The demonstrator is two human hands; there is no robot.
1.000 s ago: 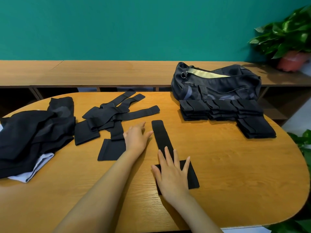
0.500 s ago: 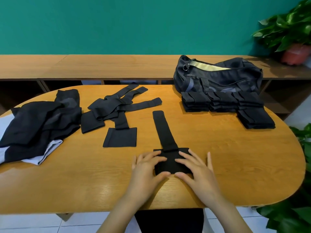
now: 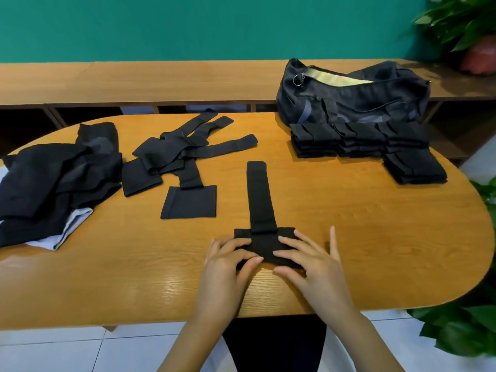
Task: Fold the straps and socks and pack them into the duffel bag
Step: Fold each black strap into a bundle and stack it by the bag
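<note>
Strap (image 3: 259, 194) lay flat near the front edge of the worktop (image 3: 375, 251), its narrow tail pointing straight away from the camera. The left hand (image 3: 228, 264) and right hand (image 3: 312, 267) each pinched the strap's wide end, thumbs at its near edge and fingers curled on top. The right little finger lay spread on the wood. The palms hid the fabric beneath them, so I could not count the layers there.

Loose straps (image 3: 185, 154) lay tangled left of centre, overlapping too much for me to separate them. The heap of dark cloth (image 3: 56, 178) at the far left ran off the frame, and I could not make out single pieces in it. Folded stacks (image 3: 357, 140) stood in a row just before the duffel bag (image 3: 354, 103), whose zip gaped on a pale lining; its inside stayed out of my view. The potted plant (image 3: 461, 25) at the upper right was cut off.
</note>
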